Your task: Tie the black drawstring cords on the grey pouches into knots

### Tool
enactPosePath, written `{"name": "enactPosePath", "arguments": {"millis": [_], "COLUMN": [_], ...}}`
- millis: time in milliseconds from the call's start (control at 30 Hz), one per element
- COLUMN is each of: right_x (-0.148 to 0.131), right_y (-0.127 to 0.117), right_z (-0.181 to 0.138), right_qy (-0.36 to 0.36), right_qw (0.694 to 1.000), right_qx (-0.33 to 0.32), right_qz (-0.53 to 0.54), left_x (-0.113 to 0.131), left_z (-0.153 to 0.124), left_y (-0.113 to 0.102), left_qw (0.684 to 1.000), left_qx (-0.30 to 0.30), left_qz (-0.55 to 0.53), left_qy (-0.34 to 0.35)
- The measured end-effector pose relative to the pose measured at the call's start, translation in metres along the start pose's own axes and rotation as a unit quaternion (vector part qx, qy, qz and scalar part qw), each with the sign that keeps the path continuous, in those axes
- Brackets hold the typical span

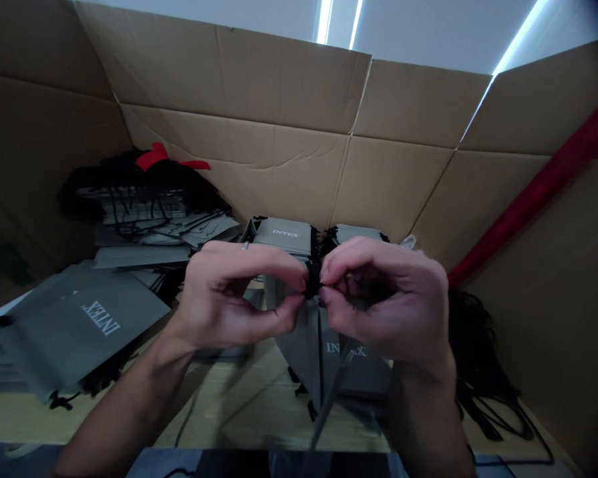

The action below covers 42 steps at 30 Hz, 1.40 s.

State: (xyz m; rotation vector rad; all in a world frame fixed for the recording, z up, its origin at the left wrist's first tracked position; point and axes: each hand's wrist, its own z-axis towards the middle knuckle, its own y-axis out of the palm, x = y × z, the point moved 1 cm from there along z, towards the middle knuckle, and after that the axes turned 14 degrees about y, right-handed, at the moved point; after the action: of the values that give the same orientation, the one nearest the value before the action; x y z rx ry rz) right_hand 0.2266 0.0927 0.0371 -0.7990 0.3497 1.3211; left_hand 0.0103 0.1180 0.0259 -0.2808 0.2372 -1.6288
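My left hand [239,299] and my right hand [393,299] meet in front of me, thumb and forefinger of each pinched together. Between the fingertips is a small bunch of black cord [313,284], gripped from both sides. Below it hangs a flat grey pouch [299,338], partly behind my right hand. Another grey pouch [363,375] with white INTEX lettering lies on the table beneath. Behind my hands stand two stacks of grey pouches, the left stack [284,236] showing INTEX and the right stack [356,232] mostly covered by my hand.
On the left lies a spread of grey INTEX pouches [87,325], with a heap of black-corded pieces [144,199] and red strips [153,157] behind. At right, black cords [478,358] hang over the wooden table [249,411]. Cardboard walls [279,79] enclose the space; a red tube [533,192] slants across.
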Motion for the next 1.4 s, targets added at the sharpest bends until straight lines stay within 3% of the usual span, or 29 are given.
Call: {"name": "enactPosePath", "arguments": {"millis": [133, 233, 300, 400, 567, 700, 1400], "right_x": [-0.001, -0.001, -0.002, -0.003, -0.006, -0.007, -0.005], "right_y": [0.002, 0.004, 0.005, 0.004, -0.004, -0.007, -0.007], "right_z": [-0.001, -0.001, -0.002, -0.002, 0.0, 0.005, 0.007], "right_qy": [-0.016, -0.042, -0.061, -0.058, 0.058, 0.108, 0.137], "right_qw": [0.998, 0.992, 0.99, 0.992, 0.997, 0.993, 0.989], "right_qx": [0.055, 0.099, 0.099, 0.07, 0.026, -0.021, -0.057], "right_qz": [-0.027, -0.068, -0.084, -0.09, -0.033, -0.029, -0.015], "left_x": [-0.006, -0.002, 0.002, 0.007, 0.006, 0.005, 0.01], "left_z": [0.002, 0.003, 0.003, 0.004, 0.002, -0.001, 0.009], "left_y": [0.004, 0.009, 0.012, 0.013, 0.009, 0.007, -0.006], "left_qw": [0.991, 0.982, 0.982, 0.989, 0.992, 0.991, 0.974], "left_qx": [0.045, 0.038, 0.024, 0.012, -0.044, -0.094, -0.194], "left_qz": [-0.091, -0.09, -0.069, -0.021, -0.029, -0.016, -0.011], "left_qy": [-0.084, -0.16, -0.174, -0.149, -0.113, -0.098, -0.117]}}
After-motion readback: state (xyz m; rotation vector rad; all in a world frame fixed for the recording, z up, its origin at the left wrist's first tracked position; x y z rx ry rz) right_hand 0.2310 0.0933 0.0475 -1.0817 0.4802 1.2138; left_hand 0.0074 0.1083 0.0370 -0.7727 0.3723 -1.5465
